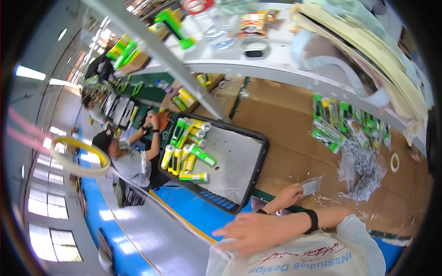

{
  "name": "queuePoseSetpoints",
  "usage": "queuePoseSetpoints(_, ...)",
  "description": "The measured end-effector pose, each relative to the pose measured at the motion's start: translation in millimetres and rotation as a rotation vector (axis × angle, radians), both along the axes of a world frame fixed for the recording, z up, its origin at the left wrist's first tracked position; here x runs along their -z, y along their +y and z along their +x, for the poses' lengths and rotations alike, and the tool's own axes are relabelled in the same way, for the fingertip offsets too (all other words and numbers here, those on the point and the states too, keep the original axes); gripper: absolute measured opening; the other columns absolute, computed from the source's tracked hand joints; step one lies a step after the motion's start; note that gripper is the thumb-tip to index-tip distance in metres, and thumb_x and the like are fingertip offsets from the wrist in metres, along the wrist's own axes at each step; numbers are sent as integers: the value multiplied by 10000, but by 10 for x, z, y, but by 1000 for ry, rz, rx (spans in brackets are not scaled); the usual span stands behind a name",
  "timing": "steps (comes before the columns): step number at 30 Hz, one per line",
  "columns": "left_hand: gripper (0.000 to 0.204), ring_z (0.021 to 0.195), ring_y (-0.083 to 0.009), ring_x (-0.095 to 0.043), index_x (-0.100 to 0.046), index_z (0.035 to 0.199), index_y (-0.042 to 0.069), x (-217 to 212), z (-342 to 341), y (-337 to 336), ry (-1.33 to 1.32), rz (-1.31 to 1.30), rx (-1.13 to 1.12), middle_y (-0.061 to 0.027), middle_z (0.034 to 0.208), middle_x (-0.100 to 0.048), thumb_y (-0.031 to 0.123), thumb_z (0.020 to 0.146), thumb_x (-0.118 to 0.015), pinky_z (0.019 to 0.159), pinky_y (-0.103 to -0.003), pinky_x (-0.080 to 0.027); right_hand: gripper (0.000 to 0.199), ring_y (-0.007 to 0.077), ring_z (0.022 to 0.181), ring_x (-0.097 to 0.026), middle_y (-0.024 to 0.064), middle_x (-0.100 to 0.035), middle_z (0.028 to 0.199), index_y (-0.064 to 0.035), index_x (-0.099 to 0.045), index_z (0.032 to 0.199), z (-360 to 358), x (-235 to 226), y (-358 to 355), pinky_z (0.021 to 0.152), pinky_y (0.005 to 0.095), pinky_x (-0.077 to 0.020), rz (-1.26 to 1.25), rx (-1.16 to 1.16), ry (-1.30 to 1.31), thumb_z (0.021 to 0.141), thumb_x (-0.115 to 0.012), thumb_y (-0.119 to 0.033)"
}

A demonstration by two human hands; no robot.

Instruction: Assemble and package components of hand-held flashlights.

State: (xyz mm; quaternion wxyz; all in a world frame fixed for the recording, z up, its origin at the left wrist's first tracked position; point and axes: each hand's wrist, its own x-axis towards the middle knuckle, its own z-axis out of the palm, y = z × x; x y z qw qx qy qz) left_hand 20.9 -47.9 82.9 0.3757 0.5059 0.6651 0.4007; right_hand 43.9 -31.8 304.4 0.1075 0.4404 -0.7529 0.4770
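My left hand [290, 195] pinches a small clear plastic bag [311, 186] over the brown cardboard on the bench. My right arm crosses in front of my left forearm. My right hand [258, 233], blurred by motion, is held close to my body with its fingers stretched to the left and nothing visible in it. To the left of my hands stands a black tray [260, 158] holding several green, yellow and white cylinders [186, 149] with silvery ends. Right of the small bag lies a tangle of grey cords and clear film [361, 172].
Bagged green and black cylinders [343, 117] lie on the cardboard [276, 119], with a tape roll [394, 162] beside them. A white shelf [285, 71] on a slanting metal post [184, 76] crosses above. At left sits a co-worker [126, 158]. Tape rolls [85, 170] hang nearby.
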Motion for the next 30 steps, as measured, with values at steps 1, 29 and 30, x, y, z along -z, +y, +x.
queuePoseSetpoints(1,99,724,-302,-511,-566,884,8,61,-8,-37,-9,54,1,-127,834,-504,97,843,-584,636,-370,-414,371,236,1110,-518,111,-502,1299,-98,-547,1239,-96,89,-87,897,395,-401,6,-35,6,900,-539,-249)
queuePoseSetpoints(29,125,634,-179,-468,-587,855,4,-638,-1104,-3183,-249,65,-502,-87,739,-505,124,843,-617,585,-294,-385,415,341,915,-605,157,-625,1000,-46,-527,1085,-2695,2917,-1767,752,436,-475,735,450,-519,759,-705,-231)
queuePoseSetpoints(30,117,635,-178,-467,-592,860,9,-611,-1106,-3225,-258,55,-497,-82,739,-501,122,841,-618,584,-292,-382,415,341,915,-605,157,-625,1000,-46,-527,1085,-2698,2964,-1763,752,436,-475,732,461,-520,759,-705,-231)
